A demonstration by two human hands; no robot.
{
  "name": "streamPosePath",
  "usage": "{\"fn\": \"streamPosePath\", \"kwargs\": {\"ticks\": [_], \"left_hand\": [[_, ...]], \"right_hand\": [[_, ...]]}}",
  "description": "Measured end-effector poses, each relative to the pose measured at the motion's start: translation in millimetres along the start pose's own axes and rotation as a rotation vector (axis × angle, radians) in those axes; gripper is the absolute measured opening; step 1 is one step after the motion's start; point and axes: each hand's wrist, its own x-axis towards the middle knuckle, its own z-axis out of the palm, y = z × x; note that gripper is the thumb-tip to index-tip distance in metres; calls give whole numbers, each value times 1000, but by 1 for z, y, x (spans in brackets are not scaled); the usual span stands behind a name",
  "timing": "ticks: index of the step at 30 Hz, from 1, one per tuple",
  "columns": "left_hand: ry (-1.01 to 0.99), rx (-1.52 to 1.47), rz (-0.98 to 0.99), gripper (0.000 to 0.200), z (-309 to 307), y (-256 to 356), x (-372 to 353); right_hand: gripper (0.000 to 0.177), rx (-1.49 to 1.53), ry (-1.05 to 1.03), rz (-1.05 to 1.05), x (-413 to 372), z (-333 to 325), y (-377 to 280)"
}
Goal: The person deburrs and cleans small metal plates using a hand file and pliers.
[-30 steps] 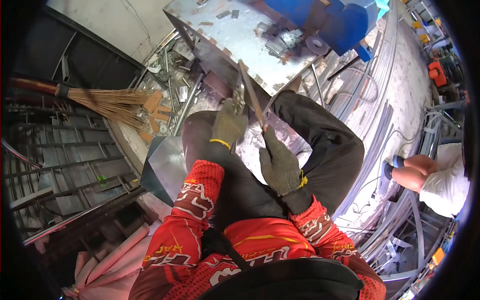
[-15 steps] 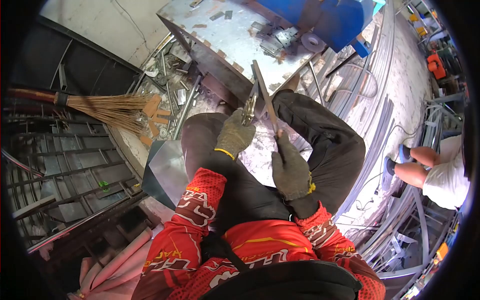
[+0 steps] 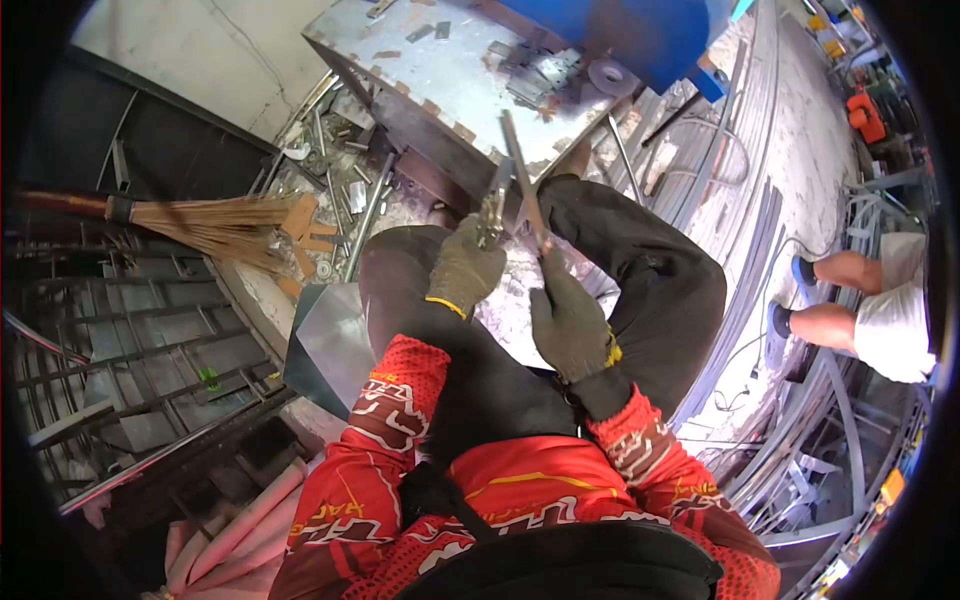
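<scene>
Apparently pliers [image 3: 490,219] left, bar [image 3: 524,180] right, hands [image 3: 467,268] closed

A gap over the pale floor [image 3: 514,300] opens between the right leg [image 3: 395,275] and left leg [image 3: 665,285], but the pliers [image 3: 491,217] and bar [image 3: 524,180] project at its far end, with the surface [image 3: 455,70], scrap pieces [image 3: 543,76] and blue machine [image 3: 645,40] beyond.

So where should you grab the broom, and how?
I'd grab the broom's handle, just left of the dark band, coming from above and wrapping your fingers around it. The handle is narrow and lies sideways with nothing seen on top, while the bristles fan out and would probably bend.
</scene>
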Motion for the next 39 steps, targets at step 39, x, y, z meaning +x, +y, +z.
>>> {"fn": "streamPosePath", "kwargs": {"ticks": [39], "left_hand": [[-38,-5,96,35,9,-36,10]], "right_hand": [[62,3,-142,160,9,7,-19]]}}
